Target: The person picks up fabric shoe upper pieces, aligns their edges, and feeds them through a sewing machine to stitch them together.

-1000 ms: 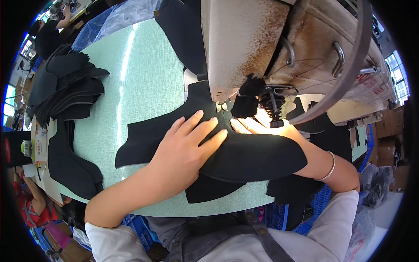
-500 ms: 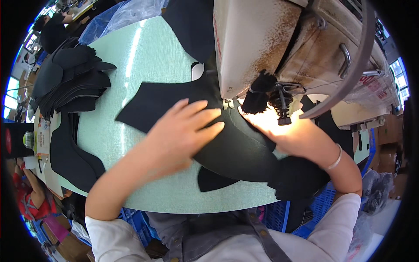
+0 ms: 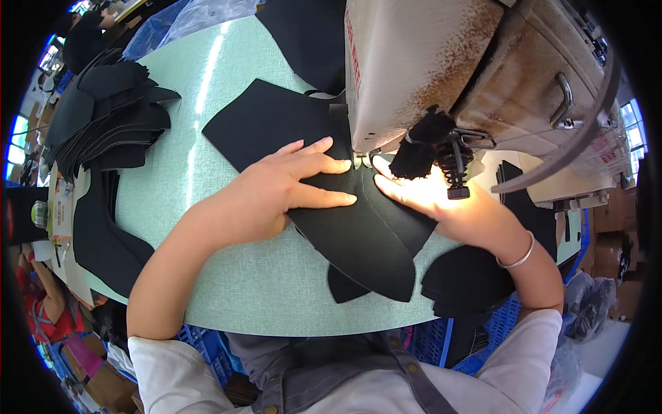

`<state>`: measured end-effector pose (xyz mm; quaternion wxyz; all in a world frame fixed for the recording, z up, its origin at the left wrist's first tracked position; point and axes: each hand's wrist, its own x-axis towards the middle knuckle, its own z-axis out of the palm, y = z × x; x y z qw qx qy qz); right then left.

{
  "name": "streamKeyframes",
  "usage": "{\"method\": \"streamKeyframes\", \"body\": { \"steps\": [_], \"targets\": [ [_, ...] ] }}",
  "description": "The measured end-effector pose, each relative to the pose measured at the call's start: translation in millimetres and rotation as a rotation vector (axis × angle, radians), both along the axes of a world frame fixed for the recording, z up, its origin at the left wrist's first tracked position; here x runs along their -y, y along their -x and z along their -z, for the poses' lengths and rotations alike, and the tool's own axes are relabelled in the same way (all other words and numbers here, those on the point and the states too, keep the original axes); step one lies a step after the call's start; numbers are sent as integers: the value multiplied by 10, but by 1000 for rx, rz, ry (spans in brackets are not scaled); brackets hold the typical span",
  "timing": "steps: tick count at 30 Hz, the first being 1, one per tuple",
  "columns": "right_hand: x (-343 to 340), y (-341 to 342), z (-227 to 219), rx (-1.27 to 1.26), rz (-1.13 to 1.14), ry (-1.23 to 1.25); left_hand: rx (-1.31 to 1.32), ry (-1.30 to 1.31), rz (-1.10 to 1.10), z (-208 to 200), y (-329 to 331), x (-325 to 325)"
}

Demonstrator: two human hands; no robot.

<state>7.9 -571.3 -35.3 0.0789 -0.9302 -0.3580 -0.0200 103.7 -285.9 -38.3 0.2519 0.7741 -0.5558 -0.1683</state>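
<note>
Black fabric pieces (image 3: 348, 238) with a curved stitched seam line lie under the presser foot (image 3: 362, 160) of a worn white sewing machine (image 3: 420, 62). My left hand (image 3: 276, 186) rests on the cloth left of the foot, fingers spread and pressing flat. On the other side, my right hand (image 3: 462, 210) lies with its fingers stretched out on the cloth close to the foot, brightly lit by the machine lamp. Part of this hand is hidden behind a black fuzzy tuft (image 3: 414, 148) and a spring tension knob (image 3: 455, 172). The needle itself is too small to make out.
Stacked black cut pieces (image 3: 114, 121) sit at the left of the pale green table (image 3: 241, 290), with longer ones (image 3: 107, 234) below. Another black pile (image 3: 469, 279) lies by my right forearm. Blue crates (image 3: 431, 341) stand below the table edge. A person in red (image 3: 52, 303) is far left.
The black fabric has turned clockwise under the foot: its left end swung upward and its lower tip moved left. My left hand, blurred before, now lies still on it.
</note>
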Motion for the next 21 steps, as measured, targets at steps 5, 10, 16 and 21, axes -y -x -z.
{"method": "streamKeyframes", "body": {
  "steps": [5, 10, 16, 21],
  "targets": [
    [246, -120, 129, -139, 46, -26, -1, 70, 64, 72, -99, -16],
    [-271, 141, -97, 135, 87, 84, 228, 78, -218, 76, 505, 174],
    [-148, 71, 85, 104, 65, -93, 129, 53, -107, 78, 217, 83],
    [61, -56, 273, 93, 90, -31, 74, 75, -73, 133, 43, 97]
  ]
}}
